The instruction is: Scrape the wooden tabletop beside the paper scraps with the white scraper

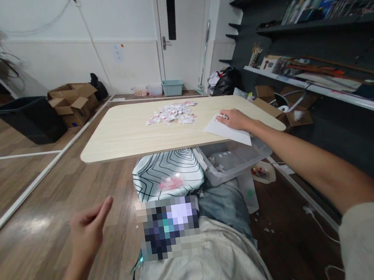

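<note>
My right hand rests on a white sheet of paper at the table's near right side, its fingers curled over small white paper pieces. The sheet sticks out past the table's near edge. A loose pile of small white paper pieces, some with pink or red marks, lies on the pale wooden tabletop to the left of this hand. My left hand hangs in the air above the floor at the lower left, fingers folded and thumb out, with nothing seen in it.
Under the near table edge are a patterned cushion-like thing and a clear plastic bin with small white bits inside. A pixelated object lies on my lap. Left stand a black bin and cardboard boxes; loaded shelves line the right.
</note>
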`<control>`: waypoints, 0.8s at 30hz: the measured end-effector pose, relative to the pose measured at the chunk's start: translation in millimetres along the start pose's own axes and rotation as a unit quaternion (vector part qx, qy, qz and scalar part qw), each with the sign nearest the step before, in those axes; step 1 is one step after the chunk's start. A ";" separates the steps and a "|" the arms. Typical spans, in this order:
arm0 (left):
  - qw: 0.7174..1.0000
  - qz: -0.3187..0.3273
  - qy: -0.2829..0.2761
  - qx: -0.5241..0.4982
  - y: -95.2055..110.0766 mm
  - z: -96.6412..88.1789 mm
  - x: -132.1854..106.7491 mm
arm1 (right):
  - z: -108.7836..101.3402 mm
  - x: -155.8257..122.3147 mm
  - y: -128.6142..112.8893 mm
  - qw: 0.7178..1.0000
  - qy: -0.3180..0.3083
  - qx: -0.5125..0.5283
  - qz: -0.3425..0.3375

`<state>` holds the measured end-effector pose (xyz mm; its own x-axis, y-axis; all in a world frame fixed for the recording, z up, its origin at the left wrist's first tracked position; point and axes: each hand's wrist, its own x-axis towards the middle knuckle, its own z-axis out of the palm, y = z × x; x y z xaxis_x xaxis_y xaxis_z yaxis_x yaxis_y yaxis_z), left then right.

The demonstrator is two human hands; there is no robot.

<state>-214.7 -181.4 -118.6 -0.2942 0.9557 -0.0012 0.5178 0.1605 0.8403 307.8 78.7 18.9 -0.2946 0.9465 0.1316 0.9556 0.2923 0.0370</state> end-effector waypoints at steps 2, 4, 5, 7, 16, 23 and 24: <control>0.997 -0.063 0.013 -0.042 -29.5 14.6 -44.7 | 2.2 -1.2 -2.7 1.000 0.014 0.001 0.015; 0.993 -0.095 -0.056 -0.043 -48.8 30.0 -77.1 | 3.4 -2.3 -5.2 0.999 0.023 0.001 0.034; 0.989 -0.105 -0.095 -0.037 -54.7 37.0 -89.2 | 3.8 -3.0 -6.3 0.999 0.025 0.002 0.043; 0.981 -0.118 -0.150 -0.041 -60.1 47.7 -106.3 | 4.7 -4.2 -8.0 0.998 0.029 0.006 0.057; 0.964 -0.092 -0.219 -0.117 -37.4 52.1 -94.5 | 10.9 -1.5 -7.9 0.995 0.050 0.020 0.086; 0.948 -0.131 -0.266 -0.113 -40.2 64.1 -69.1 | 12.6 -0.5 -7.6 0.994 0.056 0.031 0.090; 0.948 -0.129 -0.267 -0.113 -41.5 64.3 -68.2 | 12.9 -0.6 -7.4 0.994 0.057 0.032 0.091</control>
<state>-164.5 -237.4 -188.2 0.0915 0.8901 -0.4465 0.2815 0.4069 0.8690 300.8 77.8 5.7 -0.1101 0.9638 0.2427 0.9898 0.1284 -0.0610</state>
